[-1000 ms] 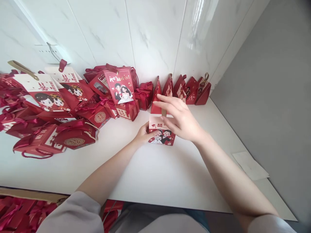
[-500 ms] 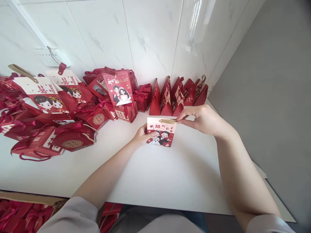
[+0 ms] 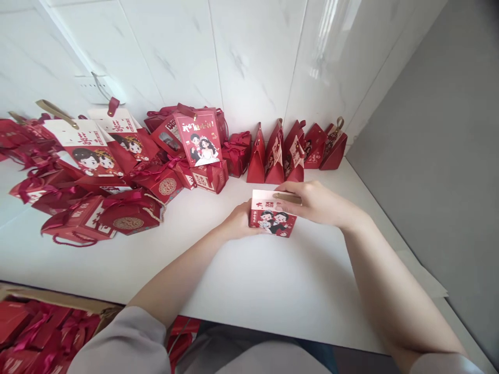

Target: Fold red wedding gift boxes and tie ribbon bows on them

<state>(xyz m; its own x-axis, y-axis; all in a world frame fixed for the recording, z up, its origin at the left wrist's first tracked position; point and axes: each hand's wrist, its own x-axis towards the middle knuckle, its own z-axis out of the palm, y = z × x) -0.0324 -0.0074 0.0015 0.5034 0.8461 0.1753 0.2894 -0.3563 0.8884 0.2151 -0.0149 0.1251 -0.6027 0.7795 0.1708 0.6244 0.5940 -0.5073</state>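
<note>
Between my hands is a red and white wedding favor box (image 3: 268,222), printed with a cartoon bride and groom and fitted with a gold strap handle (image 3: 288,197). My left hand (image 3: 242,222) grips its left side from behind and below, with part of the fingers hidden. My right hand (image 3: 307,202) pinches the upper right of the box around the strap, thumb across the front and fingers over the top. Just behind the box, a row of upright triangular red favor boxes (image 3: 275,161) lines the wall.
Red gift boxes with ribbons (image 3: 128,215) pile up on the left of the white table (image 3: 249,280). A cardboard carton (image 3: 105,311) of more red boxes sits below the front left edge. A grey panel (image 3: 440,156) bounds the right side, a tiled wall (image 3: 253,62) the back.
My right hand has come from the strap's end in over the top of the box. My left thumb has left the front face, and the view has shifted slightly.
</note>
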